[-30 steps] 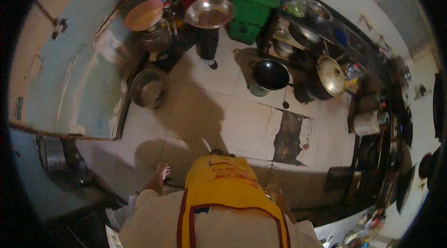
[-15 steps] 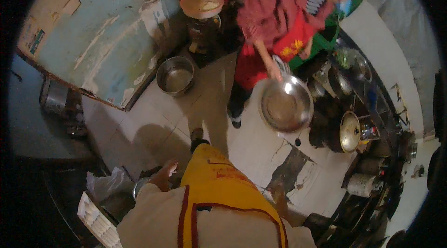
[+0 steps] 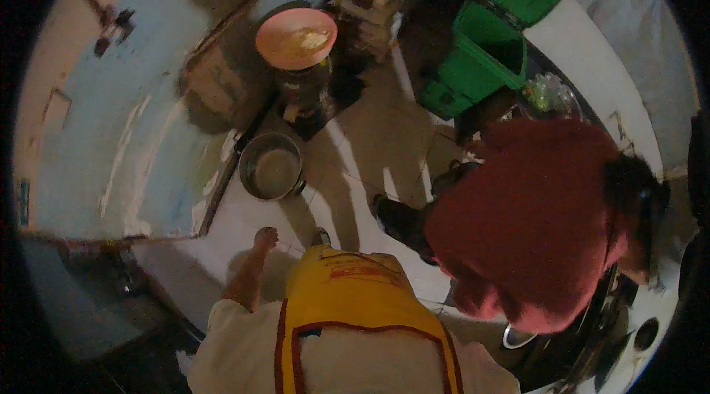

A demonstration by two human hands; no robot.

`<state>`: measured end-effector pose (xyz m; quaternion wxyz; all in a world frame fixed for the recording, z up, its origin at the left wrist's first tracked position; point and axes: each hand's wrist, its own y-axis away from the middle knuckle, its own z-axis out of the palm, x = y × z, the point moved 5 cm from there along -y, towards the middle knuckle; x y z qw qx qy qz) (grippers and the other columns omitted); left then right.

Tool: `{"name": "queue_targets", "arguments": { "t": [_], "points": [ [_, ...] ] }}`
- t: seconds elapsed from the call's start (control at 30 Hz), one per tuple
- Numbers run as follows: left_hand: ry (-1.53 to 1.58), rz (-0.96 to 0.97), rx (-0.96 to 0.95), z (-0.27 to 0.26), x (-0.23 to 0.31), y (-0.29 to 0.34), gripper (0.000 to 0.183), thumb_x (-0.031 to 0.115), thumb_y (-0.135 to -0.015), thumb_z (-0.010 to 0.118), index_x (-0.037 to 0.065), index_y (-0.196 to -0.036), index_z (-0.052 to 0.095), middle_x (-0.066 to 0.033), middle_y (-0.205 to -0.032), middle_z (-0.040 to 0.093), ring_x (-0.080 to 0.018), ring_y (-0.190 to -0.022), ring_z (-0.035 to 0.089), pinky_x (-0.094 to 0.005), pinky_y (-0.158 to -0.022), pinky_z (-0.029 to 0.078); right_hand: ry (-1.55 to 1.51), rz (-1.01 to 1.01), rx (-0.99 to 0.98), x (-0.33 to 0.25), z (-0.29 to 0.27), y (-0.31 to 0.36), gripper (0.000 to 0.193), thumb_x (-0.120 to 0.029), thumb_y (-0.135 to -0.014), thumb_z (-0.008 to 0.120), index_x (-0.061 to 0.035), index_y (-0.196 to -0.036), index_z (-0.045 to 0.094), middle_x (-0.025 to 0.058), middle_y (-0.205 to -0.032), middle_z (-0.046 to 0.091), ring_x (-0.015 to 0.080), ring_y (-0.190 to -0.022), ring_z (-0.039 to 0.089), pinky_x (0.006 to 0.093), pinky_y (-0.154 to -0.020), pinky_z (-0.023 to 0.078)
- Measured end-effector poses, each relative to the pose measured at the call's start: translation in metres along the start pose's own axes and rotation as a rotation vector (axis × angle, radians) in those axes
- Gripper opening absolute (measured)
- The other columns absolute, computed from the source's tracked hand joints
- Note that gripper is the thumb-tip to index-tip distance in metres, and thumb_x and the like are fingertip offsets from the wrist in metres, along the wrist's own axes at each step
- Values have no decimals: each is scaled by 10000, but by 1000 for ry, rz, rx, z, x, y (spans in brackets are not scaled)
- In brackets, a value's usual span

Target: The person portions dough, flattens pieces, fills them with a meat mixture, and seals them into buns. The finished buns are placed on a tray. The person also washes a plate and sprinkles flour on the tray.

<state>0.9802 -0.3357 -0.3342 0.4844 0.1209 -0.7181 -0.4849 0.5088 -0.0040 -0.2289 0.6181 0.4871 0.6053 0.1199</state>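
My left hand (image 3: 265, 236) hangs low beside my yellow apron (image 3: 347, 298), above the pale tiled floor. It holds nothing that I can see, and its fingers look curled, but it is too small to be sure. A round steel pot (image 3: 271, 169) stands on the floor just beyond it. My right hand is hidden. A person in a red top (image 3: 532, 224) bends over close on my right.
A pink basin (image 3: 296, 38) with yellowish contents sits on a dark stand by the blue wall (image 3: 111, 135). Green bins (image 3: 488, 61) stand at the back right. The rim of a steel vessel (image 3: 518, 336) shows under the bending person.
The person in red came from the far end to right beside me and now bends down. The steel pan they carried is out of sight. My left arm stays hanging.
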Motion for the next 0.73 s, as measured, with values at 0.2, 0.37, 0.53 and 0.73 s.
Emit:
{"name": "queue_targets", "arguments": {
  "t": [0.2, 0.37, 0.53, 0.73],
  "points": [
    [534, 299, -355, 52, 165, -34, 526, 386, -889, 692, 71, -1285, 548, -110, -1187, 633, -238, -1090, 616, -425, -909, 509, -78, 24, 27, -61, 10, -43, 476, -245, -913, 644, -88, -1331, 481, 107, -1228, 577, 284, -1011, 602, 426, -874, 498],
    [377, 317, -307, 120, 313, -59, 371, 302, -943, 601, 57, -1220, 567, -58, -1089, 629, -192, -976, 602, -345, -816, 477, -158, 184, 45, -57, -14, -98, 508, -253, -914, 649, -91, -1358, 462, 112, -1257, 567, 297, -1031, 599, 440, -889, 495],
    [-512, 544, -38, 147, 458, -101, 326, 252, -967, 545, 48, -1221, 568, -55, -1058, 639, -191, -989, 605, -340, -824, 466, -297, 263, 51, -101, -65, -194, 540, -261, -916, 654, -93, -1384, 443, 118, -1287, 557, 309, -1051, 595, 454, -905, 492],
    [-286, 536, 155, 169, 578, -131, 315, 229, -955, 563, 88, -1236, 588, -68, -1100, 648, -185, -994, 601, -346, -816, 467, -455, -21, -43, -271, -155, -380, 579, -270, -917, 659, -97, -1416, 421, 124, -1322, 545, 323, -1075, 591, 472, -924, 488]
  ]
}}
